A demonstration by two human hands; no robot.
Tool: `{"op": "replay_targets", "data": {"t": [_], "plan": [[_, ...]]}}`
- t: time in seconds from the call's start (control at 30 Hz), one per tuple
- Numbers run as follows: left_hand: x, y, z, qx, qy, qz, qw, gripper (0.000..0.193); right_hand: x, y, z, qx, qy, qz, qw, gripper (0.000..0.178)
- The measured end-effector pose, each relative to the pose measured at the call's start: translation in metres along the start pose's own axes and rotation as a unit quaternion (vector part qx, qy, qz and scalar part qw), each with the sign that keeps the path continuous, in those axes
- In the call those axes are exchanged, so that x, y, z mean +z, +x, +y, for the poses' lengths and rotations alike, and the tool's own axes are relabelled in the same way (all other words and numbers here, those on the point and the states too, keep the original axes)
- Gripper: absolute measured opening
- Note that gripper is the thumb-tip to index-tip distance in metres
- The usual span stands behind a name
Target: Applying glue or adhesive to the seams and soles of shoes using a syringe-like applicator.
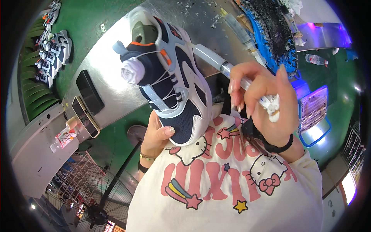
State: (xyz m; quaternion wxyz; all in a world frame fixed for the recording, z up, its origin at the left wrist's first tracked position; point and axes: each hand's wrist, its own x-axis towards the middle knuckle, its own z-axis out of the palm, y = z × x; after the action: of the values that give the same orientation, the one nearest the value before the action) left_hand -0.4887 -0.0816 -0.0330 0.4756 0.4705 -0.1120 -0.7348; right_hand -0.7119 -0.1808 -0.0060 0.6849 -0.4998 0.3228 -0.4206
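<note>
Head view: what step?
"Probably aiming: left fingers [166, 132] hold the navy-and-white mesh shoe [188, 92] near the grey metal table [208, 17], right fingers [247, 70] a clear plastic syringe [213, 58], tip [194, 46] maybe touching."
"Next needs?"
"Soft, steady pushing."

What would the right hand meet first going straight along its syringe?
Likely the sneaker, toward its heel end; the syringe leads the right hand there, though depth leaves contact unclear.
</note>
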Motion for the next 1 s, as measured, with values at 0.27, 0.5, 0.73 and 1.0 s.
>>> {"op": "replay_targets", "data": {"t": [0.27,0.5,0.73,1.0], "plan": [[0.001,0.011,-0.009,-0.011,-0.074,-0.053,0.996,0.087,0.002,-0.012,-0.02,0.021,-0.005,-0.024,0.999,0.059],[-0.005,0.015,-0.018,-0.023,-0.085,-0.075,0.993,0.086,0.001,-0.016,-0.023,0.006,0.013,-0.042,0.999,0.055],[-0.008,0.022,-0.025,-0.06,-0.079,-0.08,0.992,0.082,-0.004,-0.022,-0.038,0.02,-0.01,-0.058,0.998,0.051],[0.014,0.047,-0.029,-0.108,-0.025,-0.095,0.989,0.053,-0.007,-0.039,-0.069,0.062,-0.027,0.025,0.997,0.062]]}}
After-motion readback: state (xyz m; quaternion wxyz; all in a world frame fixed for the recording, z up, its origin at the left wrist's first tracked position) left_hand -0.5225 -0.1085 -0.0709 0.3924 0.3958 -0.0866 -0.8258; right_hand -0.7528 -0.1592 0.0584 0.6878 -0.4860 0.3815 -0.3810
